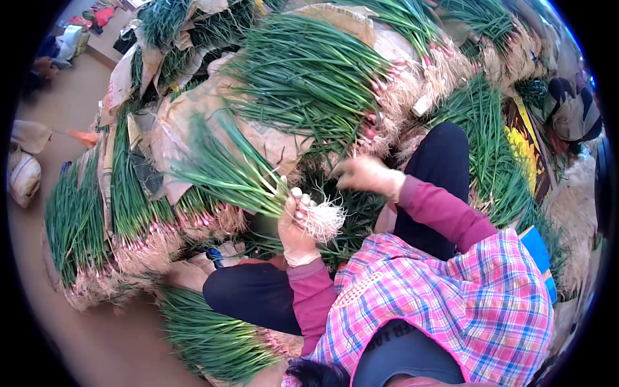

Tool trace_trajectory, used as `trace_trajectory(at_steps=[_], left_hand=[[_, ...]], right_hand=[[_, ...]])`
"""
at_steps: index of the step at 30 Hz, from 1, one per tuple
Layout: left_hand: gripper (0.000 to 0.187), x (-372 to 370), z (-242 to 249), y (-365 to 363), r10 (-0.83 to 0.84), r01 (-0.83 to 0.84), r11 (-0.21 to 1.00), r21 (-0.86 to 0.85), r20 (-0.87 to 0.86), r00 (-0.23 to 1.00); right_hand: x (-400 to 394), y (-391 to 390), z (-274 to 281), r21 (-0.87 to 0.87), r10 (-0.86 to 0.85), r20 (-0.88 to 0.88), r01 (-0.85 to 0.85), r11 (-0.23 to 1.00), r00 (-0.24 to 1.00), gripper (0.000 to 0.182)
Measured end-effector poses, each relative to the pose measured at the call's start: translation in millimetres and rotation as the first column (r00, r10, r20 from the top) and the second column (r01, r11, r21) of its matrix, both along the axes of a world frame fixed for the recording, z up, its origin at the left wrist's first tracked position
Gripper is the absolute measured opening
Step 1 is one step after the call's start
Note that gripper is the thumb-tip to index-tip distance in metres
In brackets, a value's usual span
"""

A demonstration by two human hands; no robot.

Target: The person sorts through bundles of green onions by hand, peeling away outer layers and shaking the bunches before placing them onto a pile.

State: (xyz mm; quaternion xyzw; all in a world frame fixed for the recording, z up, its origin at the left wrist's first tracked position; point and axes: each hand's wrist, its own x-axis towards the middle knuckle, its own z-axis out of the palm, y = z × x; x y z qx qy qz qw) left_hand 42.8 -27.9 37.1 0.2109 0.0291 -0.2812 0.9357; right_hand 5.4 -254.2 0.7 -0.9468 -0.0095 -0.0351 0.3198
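My left hand (295,233), in a pale glove, is closed round a bunch of spring onions (242,177). Their green leaves point to the upper left, the white bulbs (302,197) show above my fingers, and the stringy roots hang to the right. My right hand (369,177), also gloved and a little blurred, is raised to the right of the bunch and apart from it. Its fingers reach left, loosely bent, with nothing visible in them. Below and between both hands lie loose dark green leaves (348,222).
A big heap of spring onions (309,71) with pinkish bulbs lies ahead on brown sacking (187,119). More bundles (77,219) are stacked at left, at right (480,135) and beside my left knee (216,335). White sacks (24,171) sit on the floor at far left.
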Motion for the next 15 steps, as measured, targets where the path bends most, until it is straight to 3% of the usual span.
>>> trace_trajectory(at_steps=[1, 2, 3, 4, 6, 7, 9, 10, 11, 12, 14, 15], left_hand=[[0.055, 0.5, 6.6, -3.8, -0.027, 0.027, 1.0, 0.001, -0.006, 1.0], [0.053, -0.5, 0.8, -7.6, -0.027, 0.028, 0.998, 0.057, -0.028, 0.999], [0.05, -4.6, -13.7, -7.7, -0.051, 0.051, 0.992, 0.114, -0.009, 0.999], [0.047, -8.3, -25.2, -10.0, -0.083, 0.079, 0.982, 0.172, 0.017, 0.996], [0.036, -15.2, -27.3, -23.0, -0.104, 0.113, 0.972, 0.206, -0.055, 0.993], [0.034, -17.4, -32.5, -25.7, -0.115, 0.124, 0.974, 0.19, -0.057, 0.992], [0.03, -13.2, -43.2, -30.9, -0.134, 0.134, 0.98, 0.146, -0.014, 0.991], [0.028, -12.0, -36.0, -31.7, -0.169, 0.175, 0.977, 0.122, -0.063, 0.984], [0.027, -13.4, -31.4, -34.4, -0.164, 0.179, 0.97, 0.165, -0.099, 0.981], [0.025, -13.1, -31.0, -37.0, -0.158, 0.184, 0.961, 0.206, -0.135, 0.978], [0.023, -7.4, -48.8, -34.1, -0.219, 0.239, 0.952, 0.191, -0.118, 0.968], [0.022, -12.1, -47.2, -35.3, -0.179, 0.207, 0.957, 0.203, -0.146, 0.973]], right_hand=[[0.5, -23.2, -3.5, -0.282, -0.341, -0.116, 0.298, 0.912, 0.933, 0.023], [-3.6, -51.8, -3.3, 0.082, -0.648, 0.009, 0.646, 0.759, 0.761, 0.023], [-9.8, -70.0, 25.4, 0.013, -0.727, 0.108, 0.73, 0.683, 0.678, 0.021], [-9.1, -87.9, 20.5, -0.145, -0.731, 0.224, 0.764, 0.629, 0.645, 0.018], [2.1, -97.7, 9.7, -0.065, -0.67, -0.224, 0.675, 0.735, 0.708, 0.015], [2.1, -92.3, -10.0, 0.174, -0.611, -0.285, 0.667, 0.724, 0.738, 0.016], [-5.2, -51.0, 0.4, 0.003, -0.589, 0.22, 0.603, 0.798, 0.778, 0.014], [-15.0, -25.5, 18.1, -0.077, -0.514, 0.319, 0.562, 0.824, 0.797, 0.015], [-25.7, -1.3, 31.6, -0.169, -0.463, 0.282, 0.518, 0.838, 0.841, 0.014], [-34.8, 20.4, 36.0, -0.115, -0.377, 0.331, 0.433, 0.894, 0.865, 0.01], [-48.8, 50.2, 25.7, -0.255, -0.046, 0.302, 0.127, 0.959, 0.952, 0.014], [-53.9, 51.1, 16.6, 0.06, -0.076, 0.218, 0.064, 0.996, 0.973, 0.015]])
